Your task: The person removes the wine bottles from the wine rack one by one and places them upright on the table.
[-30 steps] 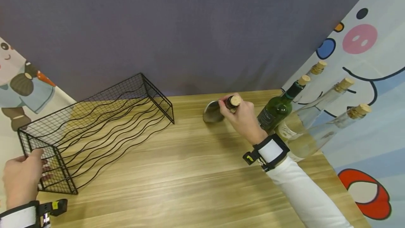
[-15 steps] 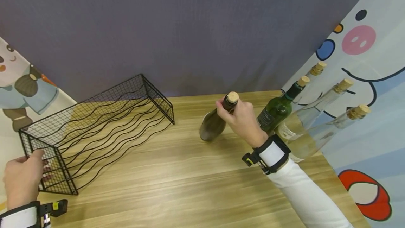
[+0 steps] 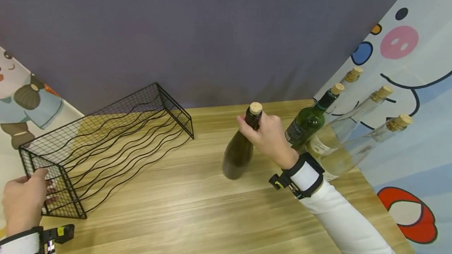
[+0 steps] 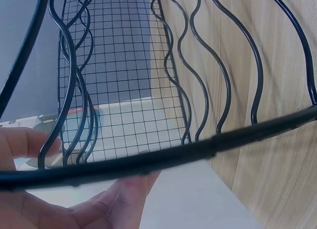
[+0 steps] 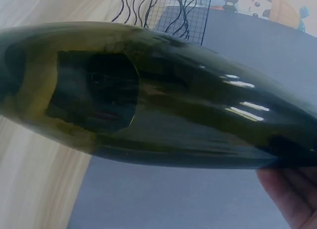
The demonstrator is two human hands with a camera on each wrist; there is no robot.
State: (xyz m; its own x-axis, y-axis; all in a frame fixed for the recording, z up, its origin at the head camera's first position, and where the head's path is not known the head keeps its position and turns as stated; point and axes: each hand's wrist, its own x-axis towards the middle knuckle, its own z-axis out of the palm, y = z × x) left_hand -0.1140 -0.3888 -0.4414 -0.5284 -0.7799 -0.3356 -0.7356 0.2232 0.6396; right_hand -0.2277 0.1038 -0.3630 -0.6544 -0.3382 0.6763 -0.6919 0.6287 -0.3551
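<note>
A dark green wine bottle [image 3: 238, 154] with a cork in its top leans slightly, its neck gripped by my right hand [image 3: 270, 140]. In the right wrist view the bottle's glass body [image 5: 188, 100] fills the middle, and fingers [image 5: 292, 194] show at its neck end. Whether its base touches the table cannot be told. On the left stands a black wire rack [image 3: 178, 113] with wavy rods. My left hand [image 3: 24, 201] holds its near-left end panel; in the left wrist view the thumb and fingers wrap around the rack's thick bar [image 4: 213, 145].
Right of my right hand stand a green labelled bottle [image 3: 305, 124] and several clear corked bottles [image 3: 347, 160]. A grey cloth wall [image 3: 212, 38] rises behind the wooden table [image 3: 169, 214]. Printed cartoon panels [image 3: 406, 128] flank both sides.
My right hand has brought the dark bottle from near the back wall toward the front, its base swinging forward so it leans less. The left hand and rack have stayed put.
</note>
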